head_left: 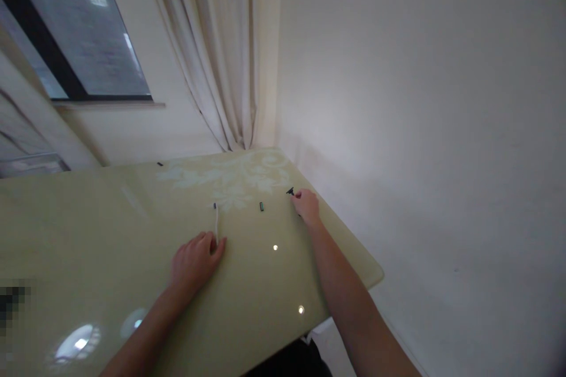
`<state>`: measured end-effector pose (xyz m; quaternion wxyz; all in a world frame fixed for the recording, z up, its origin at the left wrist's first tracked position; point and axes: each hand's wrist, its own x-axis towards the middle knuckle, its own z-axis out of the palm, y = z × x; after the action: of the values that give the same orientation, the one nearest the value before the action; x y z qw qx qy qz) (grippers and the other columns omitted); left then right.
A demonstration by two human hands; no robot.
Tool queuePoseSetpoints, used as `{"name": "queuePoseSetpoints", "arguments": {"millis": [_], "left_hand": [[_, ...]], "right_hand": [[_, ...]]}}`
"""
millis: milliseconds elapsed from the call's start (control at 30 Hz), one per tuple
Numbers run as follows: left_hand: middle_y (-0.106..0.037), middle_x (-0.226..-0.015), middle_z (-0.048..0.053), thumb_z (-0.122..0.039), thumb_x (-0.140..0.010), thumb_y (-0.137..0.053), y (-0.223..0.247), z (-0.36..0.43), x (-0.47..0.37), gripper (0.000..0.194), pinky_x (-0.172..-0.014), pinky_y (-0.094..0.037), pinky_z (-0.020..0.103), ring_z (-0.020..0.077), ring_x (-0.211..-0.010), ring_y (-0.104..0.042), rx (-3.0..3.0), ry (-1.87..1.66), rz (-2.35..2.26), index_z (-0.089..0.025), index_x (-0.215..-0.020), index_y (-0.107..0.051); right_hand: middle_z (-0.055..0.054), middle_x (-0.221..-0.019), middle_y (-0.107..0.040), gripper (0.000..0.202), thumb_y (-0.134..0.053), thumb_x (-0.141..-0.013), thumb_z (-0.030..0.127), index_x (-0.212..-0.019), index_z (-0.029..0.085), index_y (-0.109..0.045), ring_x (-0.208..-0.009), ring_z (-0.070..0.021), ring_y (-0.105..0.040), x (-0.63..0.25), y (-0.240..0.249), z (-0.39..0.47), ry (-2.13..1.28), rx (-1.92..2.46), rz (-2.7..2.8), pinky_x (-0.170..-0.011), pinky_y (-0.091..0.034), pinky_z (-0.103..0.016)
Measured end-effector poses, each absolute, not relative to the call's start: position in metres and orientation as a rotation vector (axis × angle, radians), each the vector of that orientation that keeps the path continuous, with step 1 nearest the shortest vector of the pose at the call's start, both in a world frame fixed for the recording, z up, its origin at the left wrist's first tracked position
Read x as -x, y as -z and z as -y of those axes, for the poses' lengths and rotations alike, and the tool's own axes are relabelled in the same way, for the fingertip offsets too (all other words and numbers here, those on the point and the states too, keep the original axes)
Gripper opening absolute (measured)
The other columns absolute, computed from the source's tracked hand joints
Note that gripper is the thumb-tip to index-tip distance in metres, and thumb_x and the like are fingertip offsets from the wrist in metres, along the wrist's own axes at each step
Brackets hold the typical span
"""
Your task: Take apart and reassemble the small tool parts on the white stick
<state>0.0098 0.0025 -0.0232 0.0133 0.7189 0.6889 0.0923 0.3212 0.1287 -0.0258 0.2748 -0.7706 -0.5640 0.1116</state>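
Over the table [110, 241], the left hand [195, 259] and, at its 2 o'clock, the right hand [308, 206] are clamping a white stick [216, 221] and a black T-shaped tool [290, 191], respectively. A dark block [261, 207] is lying at the tool's 8 o'clock.

Block [261, 207] on table [247, 306], between toothbrush [216, 221] left and razor [290, 191] right; curtain [230, 53] behind.
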Motion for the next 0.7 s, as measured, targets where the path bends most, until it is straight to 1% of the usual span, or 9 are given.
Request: {"name": "queuePoseSetpoints", "arguments": {"millis": [200,300,367,400,433,467,533,600,700], "left_hand": [[-0.072,-0.084,0.01,-0.042,-0.102,-0.036,0.022,0.001,-0.001,0.038,-0.061,-0.03,0.032,0.0258,-0.073,-0.066,-2.103,-0.267,-2.239,-0.022,-0.078,-0.059],[-0.073,-0.088,0.01,-0.041,-0.103,-0.036,0.015,0.006,-0.002,0.037,-0.06,-0.03,0.031,0.0238,-0.071,-0.065,-2.121,-0.378,-2.303,-0.021,-0.082,-0.06],[-0.072,-0.089,0.008,-0.04,-0.104,-0.036,0.008,0.008,-0.013,0.036,-0.061,-0.031,0.03,0.0213,-0.069,-0.064,-2.159,-0.519,-2.322,-0.021,-0.084,-0.06],[-0.072,-0.09,0.007,-0.04,-0.104,-0.037,0.004,0.007,-0.023,0.036,-0.061,-0.031,0.029,0.0201,-0.07,-0.064,-2.194,-0.592,-2.298,-0.021,-0.084,-0.06],[-0.072,-0.09,0.006,-0.039,-0.104,-0.038,0.0,0.006,-0.034,0.034,-0.062,-0.032,0.029,0.0194,-0.071,-0.064,-2.233,-0.652,-2.256,-0.021,-0.084,-0.06],[-0.071,-0.09,0.006,-0.039,-0.105,-0.038,-0.003,0.004,-0.047,0.034,-0.063,-0.033,0.029,0.019,-0.072,-0.065,-2.286,-0.68,-2.188,-0.021,-0.085,-0.06],[-0.071,-0.091,0.006,-0.039,-0.105,-0.038,-0.007,-0.004,-0.072,0.034,-0.064,-0.034,0.03,0.0191,-0.071,-0.065,-2.399,-0.675,-2.024,-0.021,-0.087,-0.061],[-0.071,-0.093,0.007,-0.039,-0.106,-0.036,-0.008,-0.016,-0.09,0.035,-0.066,-0.036,0.031,0.02,-0.073,-0.065,-2.472,-0.662,-1.837,-0.021,-0.092,-0.062],[-0.071,-0.094,0.009,-0.04,-0.107,-0.031,0.0,-0.043,-0.098,0.041,-0.076,-0.042,0.033,0.0221,-0.084,-0.066,-2.531,-0.639,-1.565,-0.021,-0.094,-0.064]], "right_hand": [[-0.014,-0.099,-0.075,0.02,-0.072,-0.09,0.034,-0.094,0.015,-0.076,-0.092,-0.0242,-0.068,-0.321,0.023,-0.126,-0.218,2.031,1.492,-0.076,-0.045,-0.029],[-0.012,-0.093,-0.072,0.031,-0.062,-0.096,0.043,-0.09,0.016,-0.074,-0.085,-0.0211,-0.065,-0.306,0.017,-0.125,-0.224,1.826,1.454,-0.073,-0.044,-0.028],[-0.008,-0.081,-0.069,0.049,-0.049,-0.101,0.056,-0.083,0.017,-0.071,-0.075,-0.0175,-0.063,-0.284,0.013,-0.121,-0.449,1.567,1.444,-0.069,-0.044,-0.027],[-0.006,-0.075,-0.067,0.059,-0.04,-0.102,0.063,-0.081,0.017,-0.07,-0.069,-0.0157,-0.061,-0.271,0.012,-0.119,-0.645,1.405,1.446,-0.066,-0.044,-0.026],[-0.005,-0.072,-0.065,0.068,-0.031,-0.102,0.069,-0.081,0.016,-0.07,-0.064,-0.0144,-0.059,-0.257,0.011,-0.115,-0.844,1.248,1.445,-0.062,-0.044,-0.025],[-0.005,-0.072,-0.065,0.074,-0.028,-0.099,0.075,-0.081,0.016,-0.069,-0.062,-0.0139,-0.059,-0.244,0.01,-0.112,-1.017,1.108,1.452,-0.06,-0.043,-0.025],[-0.005,-0.075,-0.066,0.07,-0.042,-0.092,0.08,-0.081,0.016,-0.067,-0.065,-0.0134,-0.061,-0.225,0.009,-0.105,-1.206,0.908,1.428,-0.061,-0.044,-0.024],[-0.003,-0.071,-0.064,0.063,-0.054,-0.087,0.078,-0.075,0.017,-0.063,-0.063,-0.0127,-0.059,-0.219,0.007,-0.101,-1.285,0.835,1.313,-0.061,-0.045,-0.024],[0.004,-0.057,-0.05,0.055,-0.059,-0.088,0.07,-0.066,0.021,-0.05,-0.049,-0.0092,-0.045,-0.228,0.005,-0.103,-1.284,0.877,1.061,-0.049,-0.037,-0.022]]}}
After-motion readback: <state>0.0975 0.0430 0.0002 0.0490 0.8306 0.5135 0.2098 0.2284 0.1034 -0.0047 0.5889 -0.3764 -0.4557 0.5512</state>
